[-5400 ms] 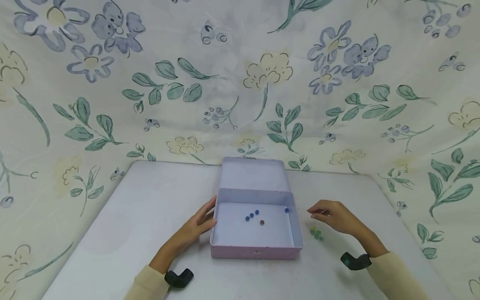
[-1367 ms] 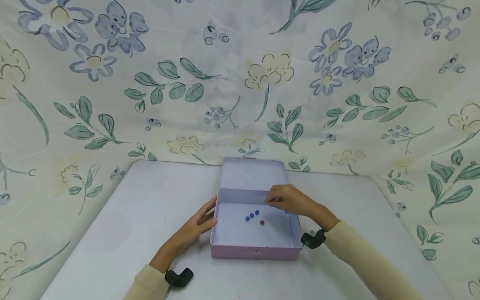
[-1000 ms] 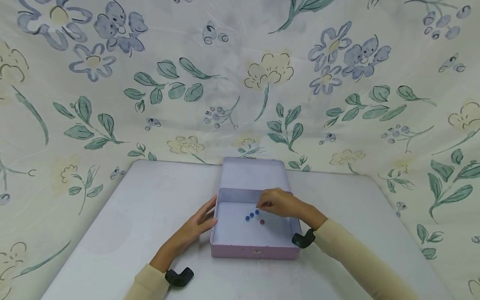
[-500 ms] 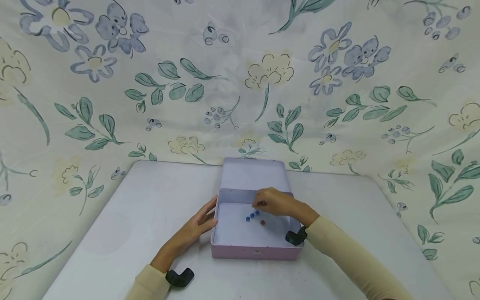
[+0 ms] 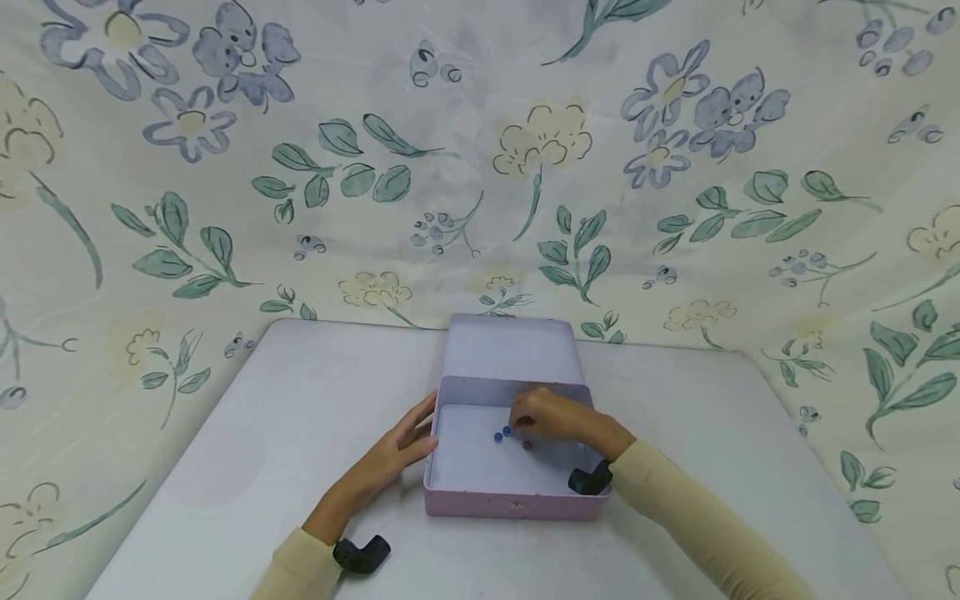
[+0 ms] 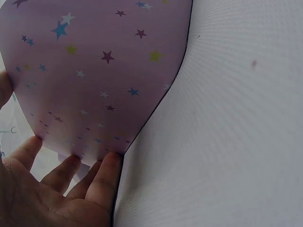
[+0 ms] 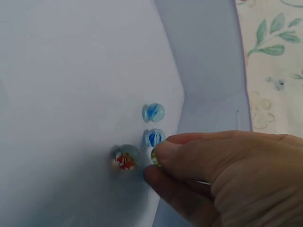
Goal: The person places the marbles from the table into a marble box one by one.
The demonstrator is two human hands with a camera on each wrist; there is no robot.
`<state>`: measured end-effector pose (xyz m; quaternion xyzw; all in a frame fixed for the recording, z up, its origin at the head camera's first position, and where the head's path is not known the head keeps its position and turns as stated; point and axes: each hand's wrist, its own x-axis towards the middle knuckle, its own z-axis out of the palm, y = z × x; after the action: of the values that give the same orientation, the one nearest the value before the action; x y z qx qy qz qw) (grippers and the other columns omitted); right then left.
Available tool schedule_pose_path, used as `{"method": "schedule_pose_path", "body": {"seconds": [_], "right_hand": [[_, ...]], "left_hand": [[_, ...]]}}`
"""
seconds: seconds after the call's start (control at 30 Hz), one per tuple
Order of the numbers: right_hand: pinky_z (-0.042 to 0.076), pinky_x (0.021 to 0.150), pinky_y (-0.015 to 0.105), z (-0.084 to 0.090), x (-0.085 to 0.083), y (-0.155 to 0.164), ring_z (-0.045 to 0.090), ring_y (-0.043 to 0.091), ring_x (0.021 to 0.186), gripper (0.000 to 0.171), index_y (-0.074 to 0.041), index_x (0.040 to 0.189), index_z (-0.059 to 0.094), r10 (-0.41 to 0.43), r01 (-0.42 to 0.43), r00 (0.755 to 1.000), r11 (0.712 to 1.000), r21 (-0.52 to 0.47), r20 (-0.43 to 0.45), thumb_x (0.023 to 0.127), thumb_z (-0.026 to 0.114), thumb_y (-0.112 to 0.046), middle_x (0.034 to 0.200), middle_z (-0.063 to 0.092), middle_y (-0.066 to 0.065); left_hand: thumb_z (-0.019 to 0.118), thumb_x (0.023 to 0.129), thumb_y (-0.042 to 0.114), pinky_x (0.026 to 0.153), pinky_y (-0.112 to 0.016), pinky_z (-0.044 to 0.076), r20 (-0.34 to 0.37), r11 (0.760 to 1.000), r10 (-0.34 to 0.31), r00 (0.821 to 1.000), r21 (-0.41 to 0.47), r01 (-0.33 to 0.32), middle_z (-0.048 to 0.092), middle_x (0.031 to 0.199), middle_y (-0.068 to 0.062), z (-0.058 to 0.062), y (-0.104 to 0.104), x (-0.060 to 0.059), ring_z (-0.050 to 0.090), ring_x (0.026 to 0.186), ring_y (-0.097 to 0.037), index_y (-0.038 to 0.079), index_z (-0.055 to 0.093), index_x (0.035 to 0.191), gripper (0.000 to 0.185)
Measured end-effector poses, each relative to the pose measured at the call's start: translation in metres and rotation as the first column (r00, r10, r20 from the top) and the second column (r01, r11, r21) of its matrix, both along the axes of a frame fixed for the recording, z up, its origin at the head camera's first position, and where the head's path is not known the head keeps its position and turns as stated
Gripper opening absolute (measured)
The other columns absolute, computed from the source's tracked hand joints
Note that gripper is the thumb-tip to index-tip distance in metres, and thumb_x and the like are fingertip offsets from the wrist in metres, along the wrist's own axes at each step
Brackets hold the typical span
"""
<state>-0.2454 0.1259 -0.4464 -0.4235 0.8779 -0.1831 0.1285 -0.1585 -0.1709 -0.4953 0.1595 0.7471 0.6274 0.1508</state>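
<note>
A shallow pink tin box [image 5: 517, 505] with a pale inside lies open on the table. My left hand [image 5: 386, 454] rests against its left wall with fingers extended; in the left wrist view several fingertips [image 6: 111, 161] touch the star-printed side. My right hand [image 5: 555, 417] is low inside the box, pinching a yellow-green glass marble [image 7: 155, 158] between thumb and finger. Right beside that marble are a blue marble [image 7: 154, 137] and a red one [image 7: 126, 157]. Another blue marble [image 7: 154, 112] sits a little farther along the box floor. My right hand hides part of the floor.
The raised lid [image 5: 512, 348] leans back behind the box. A white table [image 5: 300, 392] extends on both sides, with a floral cloth [image 5: 465, 167] hanging at its back. My right sleeve [image 5: 697, 517] crosses the table right of the box.
My right hand has come from the table right of the box into it, then dipped lower beside the marbles. The rightmost blue marbles and the green ones outside are now hidden. Left hand stays.
</note>
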Motion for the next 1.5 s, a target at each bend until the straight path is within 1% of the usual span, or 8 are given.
{"method": "schedule_pose_path", "body": {"seconds": [0.13,0.3,0.7,0.83,1.0,1.2,1.37,1.5], "right_hand": [[0.053,0.069,0.014,-0.003,0.002,-0.001,0.059,0.000,0.073,0.011,-0.009,0.098,0.078,-0.001,0.001,1.000,1.000,0.012,0.008,0.090,0.072,-0.005,0.087,0.069,-0.003],[0.053,0.068,0.013,-0.005,0.003,-0.002,0.058,0.000,0.074,0.012,-0.008,0.097,0.078,0.015,-0.014,1.000,1.000,0.013,-0.013,0.088,0.074,-0.003,0.087,0.070,-0.002],[0.053,0.069,0.013,-0.008,0.002,-0.003,0.059,0.000,0.074,0.011,-0.007,0.098,0.078,0.051,-0.051,0.998,0.999,-0.001,-0.046,0.088,0.074,-0.003,0.089,0.072,0.001],[0.053,0.069,0.013,-0.006,0.003,-0.003,0.060,0.000,0.074,0.012,-0.006,0.100,0.078,0.047,-0.047,0.998,0.999,-0.002,-0.037,0.088,0.074,-0.003,0.090,0.072,0.002],[0.055,0.073,0.015,0.004,0.003,-0.003,0.064,0.004,0.079,0.015,-0.005,0.102,0.078,0.030,-0.030,0.999,1.000,0.003,-0.029,0.088,0.073,-0.003,0.093,0.074,0.003],[0.056,0.078,0.016,0.021,0.001,0.005,0.068,0.009,0.089,0.016,-0.006,0.105,0.077,0.020,-0.019,0.999,1.000,0.018,-0.051,0.090,0.072,-0.004,0.099,0.075,0.003],[0.057,0.079,0.017,0.040,0.005,0.019,0.069,0.009,0.089,0.017,-0.004,0.106,0.076,0.042,-0.044,0.996,0.999,-0.017,-0.074,0.089,0.072,-0.004,0.099,0.074,0.006],[0.057,0.077,0.017,0.055,0.010,0.034,0.067,0.007,0.087,0.018,-0.005,0.108,0.076,0.008,-0.013,0.997,0.998,-0.055,-0.079,0.090,0.073,-0.006,0.097,0.073,0.002]], "left_hand": [[0.049,0.105,0.023,0.117,-0.068,0.022,0.010,1.000,0.001,1.000,-0.001,-0.001,0.006,0.170,-0.005,0.000,0.001,0.001,0.014,0.153,-0.045,0.035,0.011,0.161,0.069],[0.051,0.104,0.023,0.118,-0.067,0.022,0.015,1.000,0.009,1.000,-0.003,-0.009,0.005,0.170,-0.004,0.003,0.002,0.001,0.013,0.153,-0.044,0.035,0.011,0.161,0.070],[0.051,0.104,0.022,0.117,-0.068,0.021,0.016,1.000,0.020,1.000,-0.004,-0.020,0.005,0.170,-0.004,0.003,0.002,0.003,0.014,0.153,-0.045,0.034,0.011,0.161,0.070],[0.051,0.104,0.023,0.117,-0.068,0.021,0.016,1.000,0.023,1.000,-0.008,-0.022,0.006,0.170,-0.005,0.003,0.002,0.003,0.014,0.153,-0.045,0.034,0.011,0.161,0.070],[0.051,0.104,0.023,0.117,-0.068,0.022,0.014,1.000,0.023,1.000,-0.011,-0.023,0.006,0.170,-0.005,0.003,0.001,0.002,0.013,0.153,-0.044,0.035,0.011,0.161,0.070],[0.050,0.104,0.023,0.117,-0.068,0.021,0.009,1.000,0.022,1.000,-0.005,-0.022,0.005,0.170,-0.004,0.003,0.002,0.001,0.013,0.153,-0.044,0.034,0.011,0.161,0.070],[0.050,0.104,0.022,0.117,-0.068,0.021,0.011,1.000,0.018,1.000,-0.001,-0.018,0.005,0.170,-0.005,0.004,0.002,0.001,0.013,0.153,-0.045,0.033,0.011,0.161,0.070],[0.051,0.104,0.022,0.118,-0.068,0.022,0.008,1.000,0.020,1.000,-0.010,-0.020,0.007,0.170,-0.005,0.003,0.001,0.001,0.014,0.153,-0.045,0.033,0.011,0.161,0.070]]}}
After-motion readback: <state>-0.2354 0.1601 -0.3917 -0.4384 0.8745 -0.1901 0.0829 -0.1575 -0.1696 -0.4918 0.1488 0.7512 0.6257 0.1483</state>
